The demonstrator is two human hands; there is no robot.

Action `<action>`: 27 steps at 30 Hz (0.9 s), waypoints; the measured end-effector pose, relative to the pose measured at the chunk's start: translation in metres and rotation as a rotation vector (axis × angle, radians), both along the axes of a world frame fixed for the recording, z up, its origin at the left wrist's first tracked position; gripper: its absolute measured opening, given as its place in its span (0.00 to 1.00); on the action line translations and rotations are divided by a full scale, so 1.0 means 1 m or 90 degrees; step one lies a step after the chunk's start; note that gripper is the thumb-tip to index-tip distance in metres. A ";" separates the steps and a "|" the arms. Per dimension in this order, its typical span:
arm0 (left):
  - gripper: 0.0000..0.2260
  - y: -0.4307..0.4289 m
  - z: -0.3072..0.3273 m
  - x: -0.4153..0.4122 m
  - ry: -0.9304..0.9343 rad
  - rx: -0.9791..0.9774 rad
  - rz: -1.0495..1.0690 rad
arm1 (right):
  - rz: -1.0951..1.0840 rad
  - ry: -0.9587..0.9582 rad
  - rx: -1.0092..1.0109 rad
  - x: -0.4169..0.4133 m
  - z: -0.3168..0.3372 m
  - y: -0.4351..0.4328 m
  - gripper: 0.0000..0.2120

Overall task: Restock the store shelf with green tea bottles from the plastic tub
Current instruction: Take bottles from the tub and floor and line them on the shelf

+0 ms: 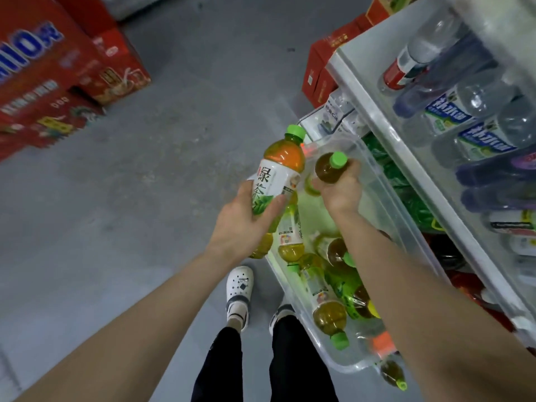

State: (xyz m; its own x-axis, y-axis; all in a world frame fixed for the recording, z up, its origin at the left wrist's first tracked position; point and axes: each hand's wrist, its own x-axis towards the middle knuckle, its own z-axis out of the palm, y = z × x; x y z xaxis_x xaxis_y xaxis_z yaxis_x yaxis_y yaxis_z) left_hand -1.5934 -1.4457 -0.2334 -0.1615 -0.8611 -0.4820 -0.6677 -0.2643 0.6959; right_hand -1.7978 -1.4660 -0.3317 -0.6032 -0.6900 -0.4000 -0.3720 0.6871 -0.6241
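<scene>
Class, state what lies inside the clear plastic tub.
Several green tea bottles lie jumbled on their sides in the plastic tub; the right forearm hides whatever is beneath it.

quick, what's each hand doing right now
left hand: fingers curled round a labelled green tea bottle.
right hand: gripping a second green tea bottle just below its cap.

The grey floor (pixel 174 140) bears stacked red cartons (pixel 52 82) at the far left, more red boxes (pixel 322 74) by the shelf's far end, and a pair of white clogs (pixel 239 288). The white shelf (pixel 406 152) on the right carries rows of water bottles (pixel 464 111). Beside it, the clear plastic tub (pixel 345 362) holds green tea bottles (pixel 327 311) lying on their sides; what it rests on is hidden.
</scene>
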 end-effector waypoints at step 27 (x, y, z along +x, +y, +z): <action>0.32 0.018 0.170 -0.030 0.252 0.088 -0.102 | -0.076 -0.077 -0.349 -0.026 0.285 0.157 0.23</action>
